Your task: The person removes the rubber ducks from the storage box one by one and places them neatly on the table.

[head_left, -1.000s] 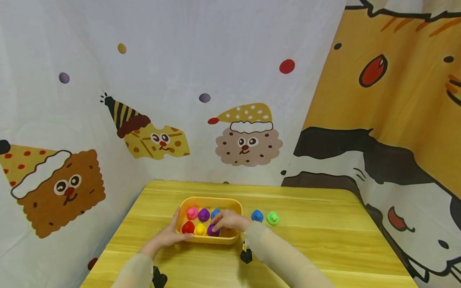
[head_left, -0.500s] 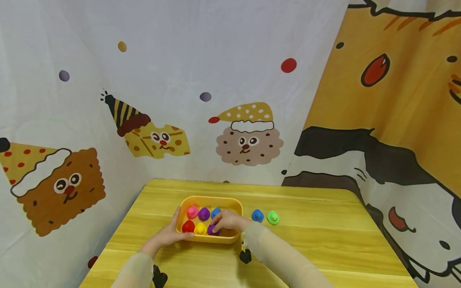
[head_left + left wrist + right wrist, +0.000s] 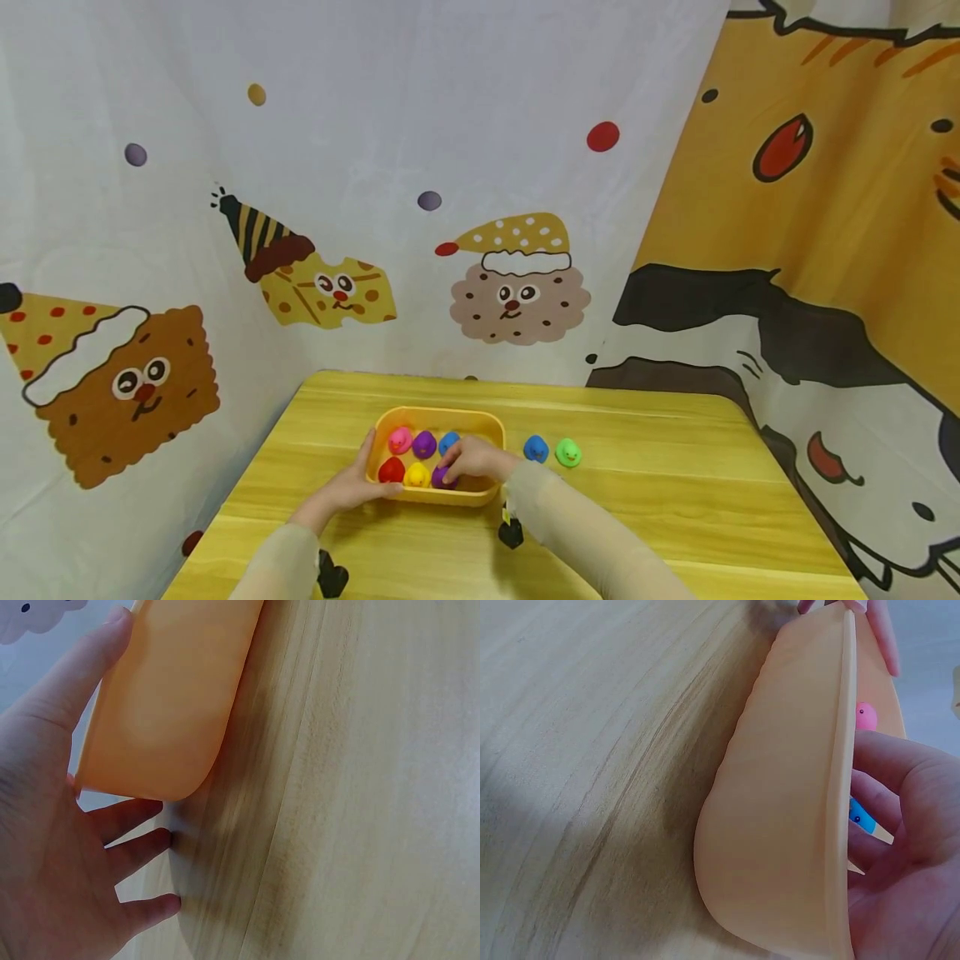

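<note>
Inside the yellow-orange plastic bin, my right hand pinches a purple rubber duck in the front row. Its fingers partly cover that duck, and the bin wall hides it in the right wrist view. My left hand rests against the bin's left end, thumb along the front rim. Its other fingers spread past the corner, fairly straight in the left wrist view. Next to the pinched duck sit a yellow duck and a red duck. Behind are pink, purple and blue ducks.
To the right of the bin, a blue duck and a green duck stand on the wood-grain table. A cartoon-printed white cloth hangs behind and along the sides of the table.
The head view has shifted very slightly. Both hands, the bin and the ducks keep their places, with the right hand still on the purple duck.
</note>
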The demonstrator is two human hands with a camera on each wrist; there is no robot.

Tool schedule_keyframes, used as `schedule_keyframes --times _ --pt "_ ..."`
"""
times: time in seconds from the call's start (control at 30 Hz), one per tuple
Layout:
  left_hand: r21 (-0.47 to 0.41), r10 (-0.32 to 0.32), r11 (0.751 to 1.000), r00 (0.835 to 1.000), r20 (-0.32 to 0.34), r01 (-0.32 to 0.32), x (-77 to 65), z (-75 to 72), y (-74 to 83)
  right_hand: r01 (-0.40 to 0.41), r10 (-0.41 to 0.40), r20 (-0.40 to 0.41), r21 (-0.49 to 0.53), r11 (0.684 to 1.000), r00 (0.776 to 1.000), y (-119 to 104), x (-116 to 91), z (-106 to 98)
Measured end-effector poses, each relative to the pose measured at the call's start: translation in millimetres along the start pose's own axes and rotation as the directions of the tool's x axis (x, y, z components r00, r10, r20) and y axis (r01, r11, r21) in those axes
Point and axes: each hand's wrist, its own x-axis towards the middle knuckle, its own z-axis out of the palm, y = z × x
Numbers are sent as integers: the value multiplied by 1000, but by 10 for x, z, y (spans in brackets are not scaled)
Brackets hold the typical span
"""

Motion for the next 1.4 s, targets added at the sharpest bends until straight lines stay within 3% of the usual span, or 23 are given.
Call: schedule_keyframes --times 0.7,1.1,1.4 --pt "-6 20 1000 1000 4 -20 -35 6 2 23 -23 -9 -5 1000 1000 -62 -46 -183" --pt "-2 23 1000 1000 9 -23 -31 6 22 33 -33 -5 70 997 999 -80 -154 -330" --pt "-2 31 1000 999 18 -31 -44 -5 41 36 -35 -9 111 993 999 27 -181 -506"
